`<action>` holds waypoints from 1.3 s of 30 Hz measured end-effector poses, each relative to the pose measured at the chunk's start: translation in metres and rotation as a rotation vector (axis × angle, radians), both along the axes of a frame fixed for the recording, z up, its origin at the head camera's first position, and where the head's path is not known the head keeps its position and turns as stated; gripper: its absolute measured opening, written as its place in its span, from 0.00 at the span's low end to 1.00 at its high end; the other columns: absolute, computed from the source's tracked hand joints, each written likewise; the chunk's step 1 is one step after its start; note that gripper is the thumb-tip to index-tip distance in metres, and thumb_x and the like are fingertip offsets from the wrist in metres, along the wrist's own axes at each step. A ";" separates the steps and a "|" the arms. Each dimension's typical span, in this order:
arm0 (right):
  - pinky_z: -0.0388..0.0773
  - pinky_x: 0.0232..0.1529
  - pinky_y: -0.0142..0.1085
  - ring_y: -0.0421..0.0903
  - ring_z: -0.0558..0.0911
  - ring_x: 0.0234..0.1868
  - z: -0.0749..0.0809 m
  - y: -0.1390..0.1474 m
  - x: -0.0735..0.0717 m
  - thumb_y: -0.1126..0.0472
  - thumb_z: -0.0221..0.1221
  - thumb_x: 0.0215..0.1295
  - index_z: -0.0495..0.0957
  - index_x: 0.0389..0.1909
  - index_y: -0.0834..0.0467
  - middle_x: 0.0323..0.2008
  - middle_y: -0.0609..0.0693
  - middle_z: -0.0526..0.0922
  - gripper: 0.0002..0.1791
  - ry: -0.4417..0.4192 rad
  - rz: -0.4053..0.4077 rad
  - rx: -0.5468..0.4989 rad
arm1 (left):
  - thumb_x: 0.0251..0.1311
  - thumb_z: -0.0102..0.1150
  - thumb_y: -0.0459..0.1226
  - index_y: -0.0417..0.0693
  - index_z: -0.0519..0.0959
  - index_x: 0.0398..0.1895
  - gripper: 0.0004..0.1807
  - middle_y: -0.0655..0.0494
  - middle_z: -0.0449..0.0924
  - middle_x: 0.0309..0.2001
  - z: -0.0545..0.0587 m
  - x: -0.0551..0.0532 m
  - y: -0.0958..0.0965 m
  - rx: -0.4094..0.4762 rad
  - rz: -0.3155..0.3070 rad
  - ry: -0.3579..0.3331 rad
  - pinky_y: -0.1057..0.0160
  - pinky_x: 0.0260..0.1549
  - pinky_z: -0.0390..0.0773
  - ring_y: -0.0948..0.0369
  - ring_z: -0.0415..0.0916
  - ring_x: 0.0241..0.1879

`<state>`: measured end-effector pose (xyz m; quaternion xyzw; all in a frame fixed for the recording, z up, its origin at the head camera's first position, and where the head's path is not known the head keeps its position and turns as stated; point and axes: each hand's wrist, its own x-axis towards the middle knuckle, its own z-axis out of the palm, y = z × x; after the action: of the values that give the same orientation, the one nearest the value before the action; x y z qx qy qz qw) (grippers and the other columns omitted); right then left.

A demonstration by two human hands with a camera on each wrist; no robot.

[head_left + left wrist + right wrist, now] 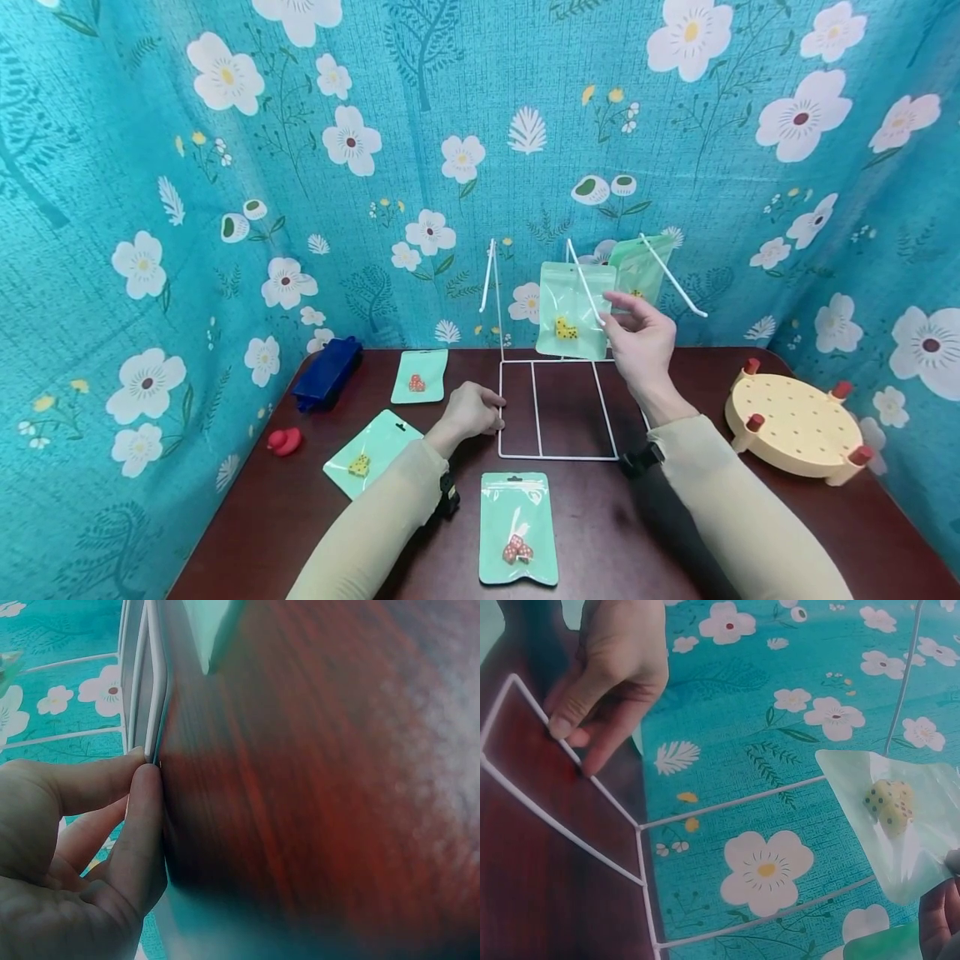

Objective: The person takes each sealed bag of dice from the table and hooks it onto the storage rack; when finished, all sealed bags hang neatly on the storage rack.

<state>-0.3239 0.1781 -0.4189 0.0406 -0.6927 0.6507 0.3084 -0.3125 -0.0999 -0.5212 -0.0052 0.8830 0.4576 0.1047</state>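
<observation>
A white wire rack (555, 457) with three prongs along its top stands at mid-table. My left hand (471, 410) pinches its left base wire between thumb and forefinger, and the left wrist view shows this grip on the wire (154, 682) up close. With my right hand (643, 340) I hold the right edge of a mint-green zip pouch (558, 287) at the middle prong. Yellow dice (891, 806) show through its clear front. Behind and to the right, another green pouch (630, 265) hangs at the right prong.
Pouches with red dice lie at the front (517, 521) and back left (431, 362); a yellow-dice pouch (382, 442) lies left. A blue object (327, 372) and red rubber duck (285, 441) are far left. A cream pegged round stand (795, 425) is right. Floral curtain (420, 167) surrounds the table.
</observation>
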 end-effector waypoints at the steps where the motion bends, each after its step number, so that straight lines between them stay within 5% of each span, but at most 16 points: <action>1: 0.85 0.30 0.23 0.27 0.89 0.35 0.000 0.000 -0.002 0.73 0.72 0.69 0.93 0.57 0.60 0.46 0.45 0.93 0.17 0.006 -0.009 0.008 | 0.64 0.76 0.26 0.45 0.94 0.55 0.17 0.53 0.90 0.30 0.000 0.000 0.000 -0.001 -0.001 0.001 0.57 0.35 0.94 0.60 0.92 0.28; 8: 0.84 0.34 0.19 0.24 0.87 0.35 -0.001 -0.004 -0.010 0.71 0.71 0.71 0.92 0.58 0.60 0.55 0.67 0.92 0.16 -0.007 -0.046 0.044 | 0.65 0.75 0.26 0.45 0.94 0.55 0.17 0.52 0.90 0.30 -0.003 0.000 0.000 0.021 0.000 -0.013 0.57 0.35 0.94 0.60 0.92 0.28; 14: 0.84 0.28 0.21 0.23 0.87 0.33 0.000 -0.007 -0.014 0.70 0.72 0.71 0.93 0.57 0.60 0.53 0.67 0.91 0.16 -0.012 -0.061 0.032 | 0.65 0.75 0.27 0.46 0.94 0.55 0.16 0.52 0.90 0.30 -0.002 0.001 0.000 0.010 0.006 -0.011 0.57 0.36 0.94 0.60 0.92 0.29; 26: 0.82 0.36 0.17 0.24 0.86 0.35 0.005 -0.013 -0.021 0.69 0.71 0.72 0.93 0.58 0.59 0.54 0.65 0.92 0.16 -0.050 -0.095 0.040 | 0.64 0.74 0.26 0.45 0.94 0.54 0.16 0.52 0.91 0.31 -0.003 0.000 -0.001 0.036 0.005 -0.016 0.57 0.36 0.94 0.59 0.93 0.30; 29: 0.81 0.37 0.17 0.25 0.86 0.36 0.005 -0.013 -0.022 0.68 0.70 0.73 0.92 0.59 0.58 0.55 0.64 0.93 0.16 -0.060 -0.107 0.055 | 0.64 0.75 0.27 0.46 0.94 0.53 0.16 0.53 0.92 0.30 -0.011 -0.006 -0.003 0.043 -0.005 -0.006 0.56 0.35 0.94 0.59 0.93 0.29; 39: 0.82 0.37 0.17 0.26 0.86 0.36 0.006 -0.015 -0.021 0.67 0.70 0.74 0.93 0.58 0.56 0.55 0.62 0.93 0.15 -0.087 -0.122 0.064 | 0.66 0.74 0.26 0.44 0.94 0.55 0.16 0.52 0.91 0.31 -0.002 0.002 0.001 0.027 0.016 -0.013 0.58 0.35 0.94 0.60 0.92 0.30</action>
<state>-0.3448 0.1635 -0.4131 -0.0201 -0.7270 0.6094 0.3159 -0.3109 -0.0991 -0.5229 -0.0137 0.8759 0.4703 0.1067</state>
